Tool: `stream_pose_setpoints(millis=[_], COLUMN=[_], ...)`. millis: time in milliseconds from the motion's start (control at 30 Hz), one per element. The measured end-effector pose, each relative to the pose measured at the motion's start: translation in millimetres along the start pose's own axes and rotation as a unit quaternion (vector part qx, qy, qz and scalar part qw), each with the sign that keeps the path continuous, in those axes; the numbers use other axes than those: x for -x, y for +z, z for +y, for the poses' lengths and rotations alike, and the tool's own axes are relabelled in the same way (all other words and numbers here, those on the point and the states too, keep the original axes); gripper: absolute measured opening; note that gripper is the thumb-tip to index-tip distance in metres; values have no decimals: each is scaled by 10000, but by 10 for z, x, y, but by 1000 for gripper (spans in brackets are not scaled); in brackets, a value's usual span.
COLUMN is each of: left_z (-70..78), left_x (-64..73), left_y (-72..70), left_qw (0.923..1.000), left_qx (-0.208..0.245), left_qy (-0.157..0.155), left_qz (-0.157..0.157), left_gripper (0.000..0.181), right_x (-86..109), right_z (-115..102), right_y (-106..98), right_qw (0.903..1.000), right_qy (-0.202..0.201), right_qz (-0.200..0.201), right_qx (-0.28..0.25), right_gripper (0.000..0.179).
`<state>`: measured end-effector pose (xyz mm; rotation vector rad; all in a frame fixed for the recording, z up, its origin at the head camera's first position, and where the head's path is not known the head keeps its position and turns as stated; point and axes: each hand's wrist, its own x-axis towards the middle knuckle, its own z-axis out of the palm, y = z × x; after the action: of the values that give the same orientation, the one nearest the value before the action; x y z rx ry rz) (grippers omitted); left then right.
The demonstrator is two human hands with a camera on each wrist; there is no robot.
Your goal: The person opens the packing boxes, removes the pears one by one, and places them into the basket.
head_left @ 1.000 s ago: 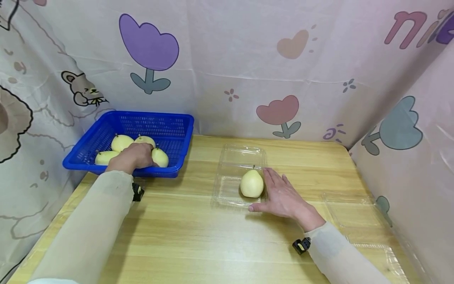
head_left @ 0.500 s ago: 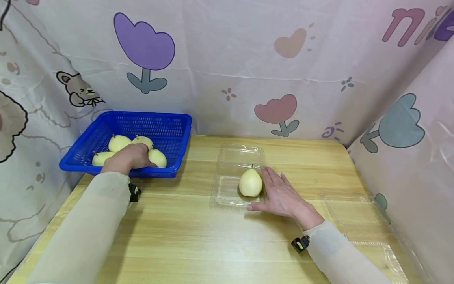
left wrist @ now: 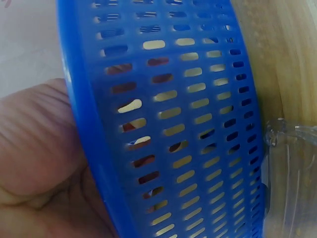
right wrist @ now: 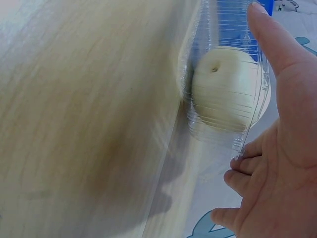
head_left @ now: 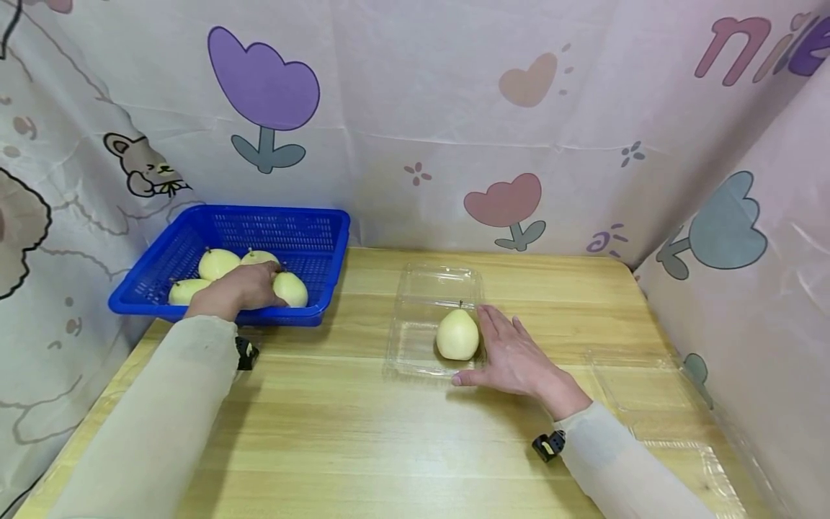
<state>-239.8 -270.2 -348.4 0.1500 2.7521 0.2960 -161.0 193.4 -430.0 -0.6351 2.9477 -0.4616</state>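
Inside the blue basket point(head_left: 318, 316) at the left, my left hand point(head_left: 243, 288) reaches down among several pale yellow pears. One pear point(head_left: 290, 290) lies just right of its fingers, another pear point(head_left: 219, 264) behind it. Its fingertips are mostly hidden, and I cannot tell whether they grip a pear. In the left wrist view the basket wall point(left wrist: 198, 119) covers most of that hand's work. My right hand point(head_left: 515, 357), fingers extended and thumb spread, touches the right side of a clear plastic clamshell box point(head_left: 415, 357). A single pear point(head_left: 457, 336) stands upright in the box, stem up.
More clear plastic boxes point(head_left: 648, 386) lie at the right side of the wooden table point(head_left: 363, 447). A printed curtain point(head_left: 402, 94) hangs behind the table and along both sides. The clamshell's lid point(head_left: 441, 281) lies folded back toward the curtain.
The head view has shifted slightly. My left hand stays in the basket, and the pear right of it has shifted a little. The right hand holds its place at the box.
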Motion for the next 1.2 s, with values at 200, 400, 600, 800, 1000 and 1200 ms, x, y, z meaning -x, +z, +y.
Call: stream_pose_setpoints(millis=[200,400,600,800,1000,1200], left_z=[-5,-20,11,13,-2,28], left_x=[-38,-43,-5,-1,0,64], left_y=[29,44,21,21,5,-68], left_qw=[9999,9998,9996,9999,10000,9998], left_qx=[110,150,143,84,-41,163], left_qy=[-24,39,104,57,27,-24], left_qz=[-25,157,205,95,38,82], left_gripper=[89,79,68,65,71,85], right_x=[3,5,6,-3,-17,-22], right_z=[3,0,5,5,17,16], right_y=[16,18,2,-3,15,6], right_qw=[10000,10000,10000,10000,10000,10000], right_qy=[25,23,28,2,0,-2], right_qz=[3,12,-24,-27,0,11], right_qx=[-21,-31,18,24,12,-4], right_gripper=[140,139,141,139,138,138])
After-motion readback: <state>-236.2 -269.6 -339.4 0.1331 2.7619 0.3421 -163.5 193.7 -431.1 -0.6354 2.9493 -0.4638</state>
